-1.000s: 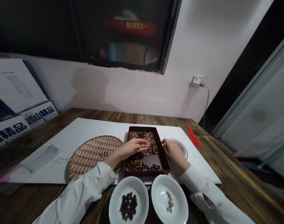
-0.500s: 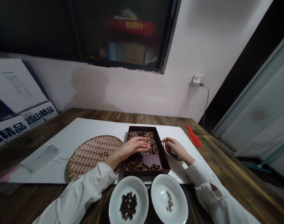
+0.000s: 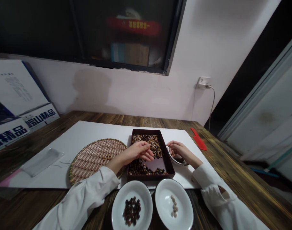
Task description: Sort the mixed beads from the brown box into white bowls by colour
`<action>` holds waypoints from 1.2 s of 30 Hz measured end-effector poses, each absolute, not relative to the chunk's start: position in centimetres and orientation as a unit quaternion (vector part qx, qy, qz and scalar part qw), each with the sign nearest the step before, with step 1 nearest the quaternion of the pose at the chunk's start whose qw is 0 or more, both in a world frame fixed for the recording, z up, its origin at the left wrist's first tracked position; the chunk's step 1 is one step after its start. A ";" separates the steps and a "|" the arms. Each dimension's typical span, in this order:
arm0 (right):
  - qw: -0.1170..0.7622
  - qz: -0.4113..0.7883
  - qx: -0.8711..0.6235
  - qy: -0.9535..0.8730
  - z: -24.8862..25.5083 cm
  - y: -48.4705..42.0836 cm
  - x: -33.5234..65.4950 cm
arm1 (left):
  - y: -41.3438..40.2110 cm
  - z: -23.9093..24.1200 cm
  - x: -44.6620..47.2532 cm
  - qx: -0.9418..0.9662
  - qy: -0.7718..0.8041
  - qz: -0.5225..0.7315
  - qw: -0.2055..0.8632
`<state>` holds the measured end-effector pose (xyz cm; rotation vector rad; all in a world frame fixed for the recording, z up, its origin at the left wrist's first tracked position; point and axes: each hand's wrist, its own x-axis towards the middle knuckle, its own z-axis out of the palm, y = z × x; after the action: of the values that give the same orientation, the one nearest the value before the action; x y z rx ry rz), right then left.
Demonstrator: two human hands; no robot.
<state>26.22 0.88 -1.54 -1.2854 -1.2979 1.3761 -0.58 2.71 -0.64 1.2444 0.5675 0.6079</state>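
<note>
My left hand (image 3: 141,150) hovers over a dark red rectangular box (image 3: 171,171) of mixed brown, black, yellow and pale beads (image 3: 155,145). Its fingers are loosely curled, with a gap between thumb and fingers; no bead shows there. To the right, my right hand (image 3: 181,151) is above a white dark-rimmed bowl (image 3: 184,162), fingers bent down together toward its inside. What they hold, if anything, is hidden. Closer to me, one white bowl (image 3: 117,204) contains dark brown beads (image 3: 132,210), and another white bowl (image 3: 188,207) contains several pale beads (image 3: 174,207).
Left of the box lies a round woven tray (image 3: 88,159) with a few yellowish beads. A clear plastic case (image 3: 42,162) is farther left. The white board (image 3: 81,131) lies under these on the wooden table (image 3: 222,166). A red tool (image 3: 199,140) lies at right.
My left hand's fingers have bent from stretched out to loosely curled, tipping downward over the box. My right hand has shifted slightly at the bowl, its fingers rearranged.
</note>
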 end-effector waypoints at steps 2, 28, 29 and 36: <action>0.410 0.554 -0.504 -0.521 -1.5 0.8 26.2 | 2.7 -0.7 -0.6 0.571 0.252 0.273 0.732; 0.377 0.483 -0.515 -0.599 -0.9 0.7 25.8 | 2.4 -0.6 -0.7 0.589 0.230 0.262 0.728; 0.377 0.472 -0.515 -0.608 -1.0 0.8 25.9 | 2.5 -0.7 -0.7 0.589 0.229 0.263 0.729; 0.337 0.255 -0.503 -0.754 0.3 -1.0 23.9 | 2.4 -0.4 -0.4 0.585 0.240 0.287 0.719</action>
<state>23.92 -0.99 0.34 -1.3113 -1.9649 0.6658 -0.37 2.38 -0.43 1.2941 0.5311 0.6336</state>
